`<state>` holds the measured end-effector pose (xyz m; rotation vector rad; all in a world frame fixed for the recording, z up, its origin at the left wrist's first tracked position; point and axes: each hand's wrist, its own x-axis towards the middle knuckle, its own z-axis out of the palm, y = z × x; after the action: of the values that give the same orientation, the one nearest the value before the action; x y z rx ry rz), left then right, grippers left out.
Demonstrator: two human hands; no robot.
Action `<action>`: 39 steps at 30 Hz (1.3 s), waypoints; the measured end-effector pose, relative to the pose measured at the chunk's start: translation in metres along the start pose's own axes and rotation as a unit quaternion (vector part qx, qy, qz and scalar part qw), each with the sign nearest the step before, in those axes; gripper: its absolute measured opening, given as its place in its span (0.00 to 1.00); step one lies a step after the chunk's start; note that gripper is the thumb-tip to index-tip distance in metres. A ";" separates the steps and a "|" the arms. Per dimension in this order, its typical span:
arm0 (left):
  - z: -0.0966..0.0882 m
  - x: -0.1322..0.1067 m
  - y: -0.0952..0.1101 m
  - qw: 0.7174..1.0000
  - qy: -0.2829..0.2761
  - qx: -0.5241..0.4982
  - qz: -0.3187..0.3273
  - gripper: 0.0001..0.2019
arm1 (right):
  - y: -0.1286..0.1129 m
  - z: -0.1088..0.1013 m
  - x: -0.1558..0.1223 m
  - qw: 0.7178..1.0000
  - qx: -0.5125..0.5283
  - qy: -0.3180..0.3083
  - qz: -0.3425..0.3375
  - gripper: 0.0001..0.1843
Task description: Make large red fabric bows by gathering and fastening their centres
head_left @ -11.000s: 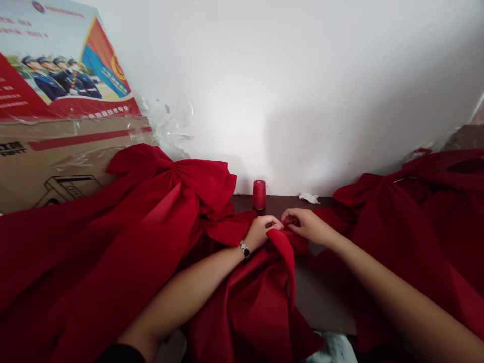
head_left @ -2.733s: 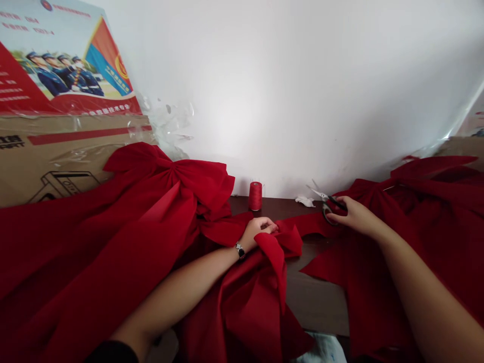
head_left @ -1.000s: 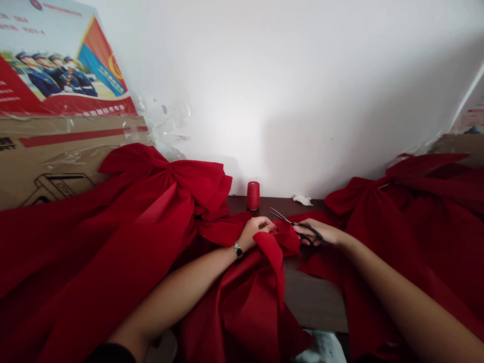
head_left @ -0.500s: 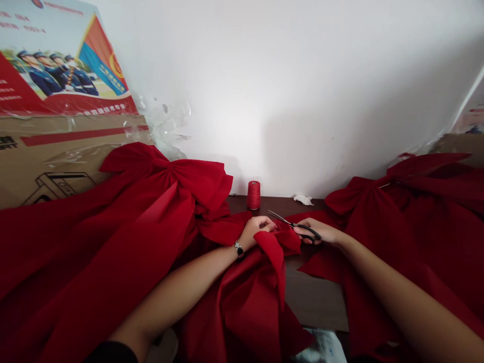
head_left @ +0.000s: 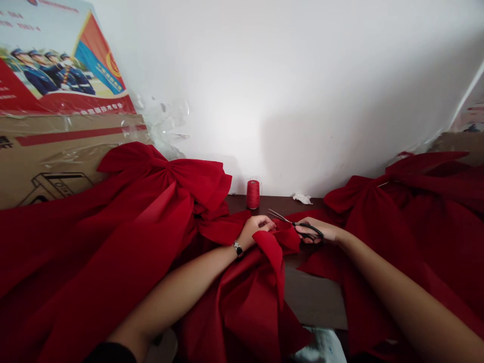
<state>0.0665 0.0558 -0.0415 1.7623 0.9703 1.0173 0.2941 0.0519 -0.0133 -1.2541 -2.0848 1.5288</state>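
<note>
My left hand (head_left: pixel 258 227), with a watch at the wrist, is closed in a pinch on the gathered middle of a red fabric bow (head_left: pixel 270 252) lying in front of me. My right hand (head_left: pixel 319 233) grips black-handled scissors (head_left: pixel 298 226), fingers through the loops. The blades stand apart and point left toward my left hand's fingers, just above the gathered cloth. A spool of red thread (head_left: pixel 253 194) stands upright behind both hands at the wall.
A large finished red bow (head_left: pixel 162 176) lies at the left against a cardboard box (head_left: pixel 56 156) with a poster on top. More red bows (head_left: pixel 408 201) are piled at the right. A white scrap (head_left: pixel 302 198) lies on the dark table (head_left: pixel 280 204) by the wall.
My right hand went right, picked up the scissors and brought them back to the gathered cloth. Over the last second both hands have barely shifted; my left hand kept its pinch throughout.
</note>
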 end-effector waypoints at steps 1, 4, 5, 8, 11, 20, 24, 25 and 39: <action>0.000 0.000 0.000 1.000 0.000 0.003 0.002 0.11 | 0.000 0.000 0.000 1.000 -0.001 0.000 0.000 0.34; 0.000 0.000 0.001 1.000 0.003 0.009 0.007 0.10 | 0.001 0.000 0.001 1.000 -0.007 0.000 0.001 0.34; 0.000 0.000 0.001 1.000 0.004 0.009 0.007 0.10 | 0.001 -0.001 0.002 1.000 -0.012 -0.001 0.000 0.35; 0.000 -0.001 0.001 1.000 0.003 0.008 0.006 0.09 | 0.004 -0.002 0.004 0.999 -0.031 -0.006 -0.008 0.35; 0.000 -0.001 0.000 1.000 0.006 0.005 0.011 0.09 | 0.006 -0.002 0.005 0.999 -0.045 -0.008 -0.022 0.35; 0.001 0.002 -0.005 1.000 0.008 0.007 0.012 0.10 | 0.012 -0.002 0.009 0.998 -0.018 -0.017 -0.057 0.32; 0.001 0.001 -0.004 1.000 0.006 0.005 0.005 0.09 | 0.014 -0.002 0.009 0.998 -0.007 -0.016 -0.061 0.31; 0.000 0.001 -0.003 1.000 0.006 0.008 0.006 0.09 | 0.015 -0.002 0.009 0.998 -0.006 -0.016 -0.061 0.31; 0.000 0.003 -0.011 0.999 -0.001 -0.042 -0.001 0.13 | 0.022 -0.019 0.005 0.968 -0.130 0.208 -0.059 0.23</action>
<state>0.0651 0.0620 -0.0506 1.6923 0.9156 1.0409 0.3143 0.0691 -0.0260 -1.3676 -2.0715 0.8669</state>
